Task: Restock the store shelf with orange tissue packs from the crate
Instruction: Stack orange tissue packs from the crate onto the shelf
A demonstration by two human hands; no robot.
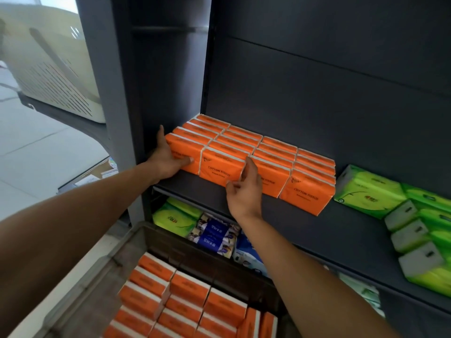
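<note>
Both arms outstretched; left grip (168,156) flat, right grip (245,189) loosely curled.

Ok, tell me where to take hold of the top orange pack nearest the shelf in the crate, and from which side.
Take that top orange pack by its two long orange faces, coming straight down from above. It stands on edge, white strip up, tight against neighbours in the crate, so only the top is free. Both the left hand and right hand are at the shelf packs.
</note>
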